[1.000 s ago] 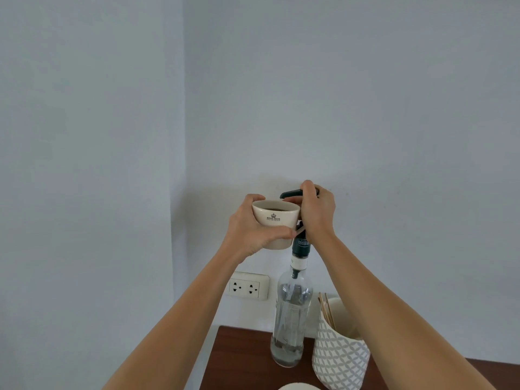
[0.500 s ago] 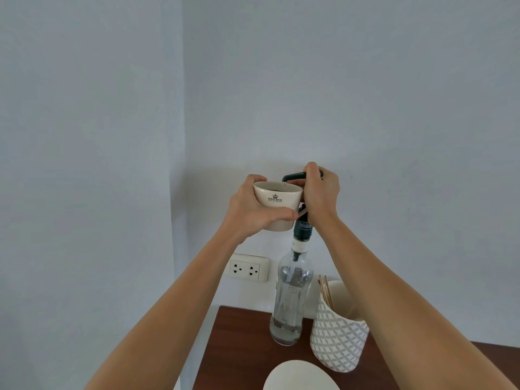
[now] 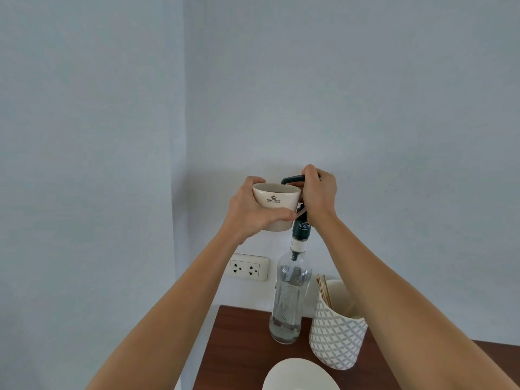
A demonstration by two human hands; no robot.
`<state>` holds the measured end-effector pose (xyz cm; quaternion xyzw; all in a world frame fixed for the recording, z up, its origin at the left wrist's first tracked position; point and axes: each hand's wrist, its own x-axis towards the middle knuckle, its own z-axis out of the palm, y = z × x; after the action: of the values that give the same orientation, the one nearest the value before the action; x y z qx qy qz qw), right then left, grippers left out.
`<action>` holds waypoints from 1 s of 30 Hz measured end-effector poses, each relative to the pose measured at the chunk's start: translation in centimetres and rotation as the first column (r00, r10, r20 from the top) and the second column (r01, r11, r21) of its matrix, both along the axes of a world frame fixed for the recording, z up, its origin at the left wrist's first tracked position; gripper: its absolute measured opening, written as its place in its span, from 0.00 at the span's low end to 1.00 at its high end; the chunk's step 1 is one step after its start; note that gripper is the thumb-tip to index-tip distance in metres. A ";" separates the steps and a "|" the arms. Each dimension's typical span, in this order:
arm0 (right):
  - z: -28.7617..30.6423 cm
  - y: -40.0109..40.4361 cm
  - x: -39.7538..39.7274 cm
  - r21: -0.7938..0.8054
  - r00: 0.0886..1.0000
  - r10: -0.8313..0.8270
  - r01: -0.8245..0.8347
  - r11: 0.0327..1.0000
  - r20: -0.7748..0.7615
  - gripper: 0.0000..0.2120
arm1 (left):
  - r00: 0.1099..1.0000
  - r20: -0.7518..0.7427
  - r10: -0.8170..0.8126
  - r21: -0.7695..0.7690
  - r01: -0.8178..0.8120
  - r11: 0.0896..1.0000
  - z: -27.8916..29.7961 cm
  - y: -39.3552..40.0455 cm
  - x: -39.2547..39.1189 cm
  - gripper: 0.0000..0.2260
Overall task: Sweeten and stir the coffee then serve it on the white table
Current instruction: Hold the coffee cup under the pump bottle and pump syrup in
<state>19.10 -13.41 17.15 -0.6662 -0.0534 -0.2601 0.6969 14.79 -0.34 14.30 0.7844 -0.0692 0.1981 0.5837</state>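
My left hand point(image 3: 253, 212) grips a cream coffee cup point(image 3: 275, 199) with a dark crown logo, held up in the air with dark coffee inside. The black pump spout point(image 3: 291, 180) of a clear glass syrup bottle point(image 3: 291, 294) reaches over the cup's rim. My right hand point(image 3: 319, 195) is wrapped over the pump head on top of that bottle. The bottle stands on a dark wooden counter point(image 3: 239, 339) and holds only a little clear liquid at its bottom.
A patterned white-and-grey holder point(image 3: 336, 336) with thin wooden sticks point(image 3: 323, 288) stands right of the bottle. A white saucer point(image 3: 298, 374) lies at the counter's near edge. A wall socket point(image 3: 249, 267) sits behind, left of the bottle. Pale walls meet in a corner at the left.
The pump head and my right hand have risen from their lower pressed position, the cup rising with them. The view has tilted down, revealing more counter and the saucer.
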 end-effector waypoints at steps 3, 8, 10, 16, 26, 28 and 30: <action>-0.1 -0.1 -0.2 -0.027 0.999 0.030 -0.031 0.999 -0.028 0.15 | 1.000 0.002 0.004 0.012 -0.004 1.000 -0.1 -0.1 -0.1 0.38; 1.4 -0.5 -0.5 -0.041 0.992 0.072 -0.077 0.996 -0.104 0.14 | 0.999 0.016 0.028 0.021 -0.029 0.999 0.2 -0.3 -0.4 0.34; 1.9 -0.8 -0.9 -0.095 0.988 0.054 -0.068 0.993 -0.146 0.19 | 0.999 0.023 0.027 0.028 -0.028 0.999 0.4 -0.5 -0.7 0.34; 0.3 -2.2 -3.9 -0.216 0.979 -0.200 0.190 0.958 -0.024 0.20 | 0.999 0.051 0.012 0.041 -0.015 0.999 0.4 -0.6 -2.0 0.36; -7.0 -3.9 -10.4 -0.072 0.972 0.163 -0.177 0.982 -0.170 0.18 | 0.995 0.057 -0.082 0.052 0.079 0.996 -3.8 -1.9 -6.4 0.40; -8.6 -4.7 -11.4 -0.040 0.959 0.197 -0.209 0.977 -0.202 0.18 | 0.994 0.048 -0.098 0.049 0.095 0.994 -5.6 -2.4 -7.2 0.41; -10.5 -5.6 -12.4 -0.042 0.946 0.214 -0.230 0.972 -0.244 0.18 | 0.992 0.028 -0.120 0.038 0.119 0.992 -7.8 -3.0 -8.0 0.41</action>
<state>6.71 -19.01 6.69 -0.7061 -0.0533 -0.0963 0.6995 6.81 -3.29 6.47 0.7863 -0.1285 0.1735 0.5790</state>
